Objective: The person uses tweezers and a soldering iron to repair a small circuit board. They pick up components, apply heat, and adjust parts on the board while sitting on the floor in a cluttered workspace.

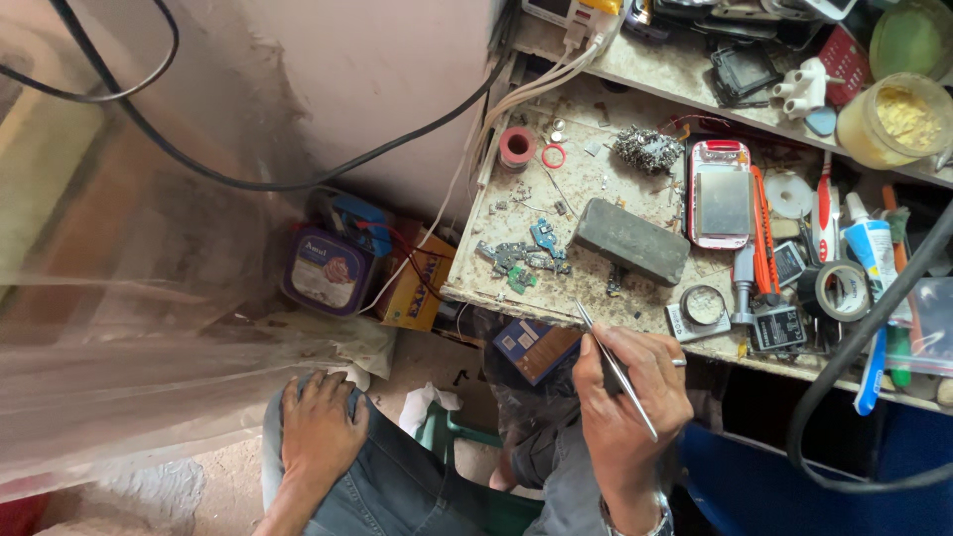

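Tweezers in right hand, workbench edge

Colours here are all over the place: silver tweezers, a grey block on the dirty beige, speckled worktop, and a phone with a red and white frame. There's a red tape roll, an orange cutter, a blue-green circuit board, dark blue-grey jeans, and a purple tub on the floor.

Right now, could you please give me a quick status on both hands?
Right hand gripping tweezers, tips near the bench edge. Left hand flat on knee, empty. Grey block beyond, clear.
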